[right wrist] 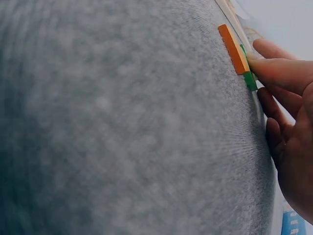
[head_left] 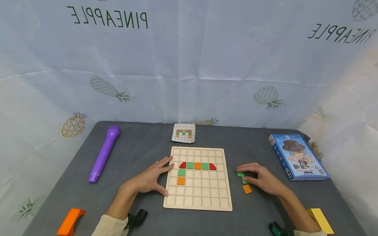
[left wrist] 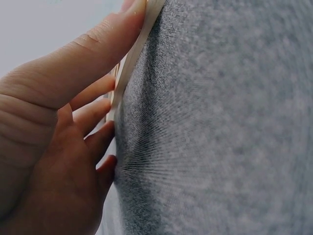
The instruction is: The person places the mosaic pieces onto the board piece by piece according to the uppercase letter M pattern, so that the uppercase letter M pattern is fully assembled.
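A pale wooden grid board [head_left: 206, 193] lies mid-table, bearing a row of red, green and orange pieces, with a green tile [head_left: 181, 172] and an orange tile [head_left: 181, 181] below its left end. Spread along the board's left edge is my left hand [head_left: 150, 178], thumb and fingertips touching the rim [left wrist: 131, 63]. To the right of the board, my right hand [head_left: 261, 177] is over loose green tiles [head_left: 240, 174], its fingertips and thumb at them. Just nearer lies a loose orange tile [head_left: 247, 189], seen edge-on in the right wrist view.
Behind the board is a small pattern card [head_left: 183, 133]. A purple microphone-shaped stick [head_left: 104, 154] lies at left, an orange block [head_left: 71, 222] at front left. On the right are a blue game box [head_left: 299, 157] and a yellow block [head_left: 320, 220], partly behind the right forearm.
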The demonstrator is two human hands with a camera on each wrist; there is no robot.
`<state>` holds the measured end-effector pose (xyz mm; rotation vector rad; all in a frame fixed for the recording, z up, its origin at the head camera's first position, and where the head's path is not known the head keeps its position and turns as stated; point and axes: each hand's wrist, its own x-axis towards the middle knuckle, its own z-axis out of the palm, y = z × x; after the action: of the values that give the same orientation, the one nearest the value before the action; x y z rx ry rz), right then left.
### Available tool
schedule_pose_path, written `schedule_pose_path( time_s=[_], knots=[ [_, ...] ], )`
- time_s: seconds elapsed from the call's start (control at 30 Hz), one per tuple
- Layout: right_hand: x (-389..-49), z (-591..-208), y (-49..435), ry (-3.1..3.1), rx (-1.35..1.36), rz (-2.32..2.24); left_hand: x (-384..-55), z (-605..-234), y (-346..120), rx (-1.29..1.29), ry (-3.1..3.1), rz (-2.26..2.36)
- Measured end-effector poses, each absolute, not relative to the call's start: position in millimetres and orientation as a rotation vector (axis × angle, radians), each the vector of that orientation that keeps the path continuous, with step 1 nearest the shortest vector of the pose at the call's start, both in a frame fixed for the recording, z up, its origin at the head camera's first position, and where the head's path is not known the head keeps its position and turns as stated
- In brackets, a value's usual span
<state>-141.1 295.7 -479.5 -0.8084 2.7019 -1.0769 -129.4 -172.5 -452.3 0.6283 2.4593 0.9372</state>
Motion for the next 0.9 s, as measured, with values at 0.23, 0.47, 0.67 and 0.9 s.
schedule_pose_path(
  time_s=[0.23,0.47,0.67,0.9],
  knots=[
    [-141.0,-476.4,293.8,2.702,-0.788,-1.037,-129.5,-453.1,-173.1,0.628,2.465,0.935],
    [-141.5,-474.7,292.8,2.676,-0.764,-1.068,-128.5,-453.9,-173.3,0.623,2.465,0.935],
    [-140.7,-474.7,293.1,2.669,-0.761,-1.096,-128.1,-456.1,-173.2,0.622,2.471,0.925],
    [-141.2,-473.5,293.0,2.688,-0.744,-1.085,-129.7,-457.0,-173.2,0.629,2.479,0.917]
  ],
)
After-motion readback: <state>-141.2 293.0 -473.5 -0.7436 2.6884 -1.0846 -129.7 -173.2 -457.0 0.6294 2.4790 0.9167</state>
